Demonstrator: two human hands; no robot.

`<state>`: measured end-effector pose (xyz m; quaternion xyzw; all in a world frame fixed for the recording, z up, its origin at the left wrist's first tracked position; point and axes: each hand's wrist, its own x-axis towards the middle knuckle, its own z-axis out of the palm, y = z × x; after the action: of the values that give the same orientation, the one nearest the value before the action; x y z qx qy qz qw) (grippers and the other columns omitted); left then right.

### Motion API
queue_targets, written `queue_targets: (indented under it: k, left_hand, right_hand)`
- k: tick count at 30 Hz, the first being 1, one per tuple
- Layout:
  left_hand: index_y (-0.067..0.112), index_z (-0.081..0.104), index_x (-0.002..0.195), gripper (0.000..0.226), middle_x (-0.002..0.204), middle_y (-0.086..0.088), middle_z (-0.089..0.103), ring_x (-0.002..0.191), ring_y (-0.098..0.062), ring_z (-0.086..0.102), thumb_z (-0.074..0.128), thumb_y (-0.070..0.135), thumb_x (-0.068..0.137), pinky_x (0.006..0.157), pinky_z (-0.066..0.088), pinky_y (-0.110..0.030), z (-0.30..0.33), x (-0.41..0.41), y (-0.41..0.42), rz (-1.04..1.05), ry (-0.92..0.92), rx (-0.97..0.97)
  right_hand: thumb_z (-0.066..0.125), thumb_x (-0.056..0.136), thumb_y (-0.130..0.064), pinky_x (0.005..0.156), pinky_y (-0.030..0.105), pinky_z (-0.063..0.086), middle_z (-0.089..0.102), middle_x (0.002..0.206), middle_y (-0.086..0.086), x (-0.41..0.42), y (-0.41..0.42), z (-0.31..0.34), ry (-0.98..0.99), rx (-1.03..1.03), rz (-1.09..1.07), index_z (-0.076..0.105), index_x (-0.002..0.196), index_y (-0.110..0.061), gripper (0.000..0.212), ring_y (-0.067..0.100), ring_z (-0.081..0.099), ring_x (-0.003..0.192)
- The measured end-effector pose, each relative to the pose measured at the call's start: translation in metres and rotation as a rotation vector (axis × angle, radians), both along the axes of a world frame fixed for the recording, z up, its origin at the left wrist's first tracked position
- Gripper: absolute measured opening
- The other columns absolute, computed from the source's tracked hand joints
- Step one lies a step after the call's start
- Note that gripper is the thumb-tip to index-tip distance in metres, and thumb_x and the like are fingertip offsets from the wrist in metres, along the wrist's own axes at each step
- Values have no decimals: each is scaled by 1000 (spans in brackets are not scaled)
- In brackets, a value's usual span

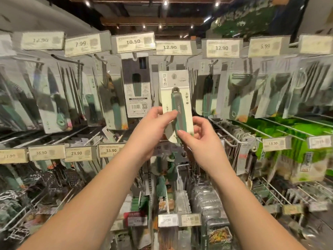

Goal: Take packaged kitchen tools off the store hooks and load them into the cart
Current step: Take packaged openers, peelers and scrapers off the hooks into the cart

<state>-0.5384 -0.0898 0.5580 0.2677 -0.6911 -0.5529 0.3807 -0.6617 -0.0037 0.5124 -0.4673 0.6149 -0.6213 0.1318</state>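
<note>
A packaged kitchen tool [175, 98] with a green and grey handle on a pale card is held upright in front of the top row of hooks, under the 12.90 tag. My left hand [155, 127] grips its lower left edge, thumb across the handle. My right hand [200, 134] pinches its lower right edge, thumb on the handle's bottom end. Whether the card still hangs on its hook cannot be told. More packaged tools hang on hooks to both sides, such as a green peeler [236, 94] and a knife [55, 101]. No cart is in view.
Price tags [133, 42] line the top rail and a lower rail [110, 150]. Wire hooks [230, 134] stick out toward me at mid height. Lower rows hold graters [59, 179], brushes and bagged goods. Green packets [295, 141] hang at the right.
</note>
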Motion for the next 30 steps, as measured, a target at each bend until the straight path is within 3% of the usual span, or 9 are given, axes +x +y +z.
queue_targets:
  k: [3,6,10,15,19,25,30]
  left_hand:
    - [27,55,114,41,108,2,75,89,-17,74,63,52,83,76,54,-38,3,-8,-3,86,-19,-40]
    - [24,52,119,31,111,-3,74,77,-12,71,60,40,94,63,49,-27,7,-14,-6,100,10,-43]
    - [23,51,127,32,114,2,73,78,-9,70,59,31,97,60,47,-22,14,-20,-9,139,49,-59]
    - [25,48,134,38,112,12,72,92,-4,71,58,25,97,81,52,-29,20,-28,-9,160,58,-101]
    - [23,46,140,48,118,9,70,106,-10,69,59,23,93,99,52,-40,23,-33,-13,194,74,-101]
    - [23,41,147,58,123,9,68,109,-9,67,58,19,92,99,51,-38,23,-39,-15,194,61,-86]
    - [25,55,136,50,131,6,65,121,-14,60,54,19,87,92,46,-32,26,-49,-16,220,1,-86]
  right_hand:
    - [70,91,-39,63,16,49,67,96,-11,-12,-9,6,44,2,0,48,132,-35,47,-2,66,75]
    - [69,91,-40,63,20,51,66,96,-10,-20,-20,12,59,6,4,49,131,-35,45,0,65,74]
    - [68,92,-40,65,26,53,66,96,-9,-27,-33,19,67,-8,10,49,131,-34,44,6,67,78]
    - [69,91,-41,72,43,59,65,100,-4,-34,-43,27,35,-47,26,45,132,-37,47,15,69,79]
    - [67,92,-41,64,31,52,64,94,-9,-38,-49,36,62,-48,22,49,128,-38,40,7,64,72]
    - [66,93,-40,63,27,52,65,90,-15,-41,-56,36,86,-40,11,51,133,-36,43,0,61,65]
    - [64,95,-38,53,7,41,62,89,-21,-45,-65,36,134,17,-9,52,124,-38,31,-12,57,66]
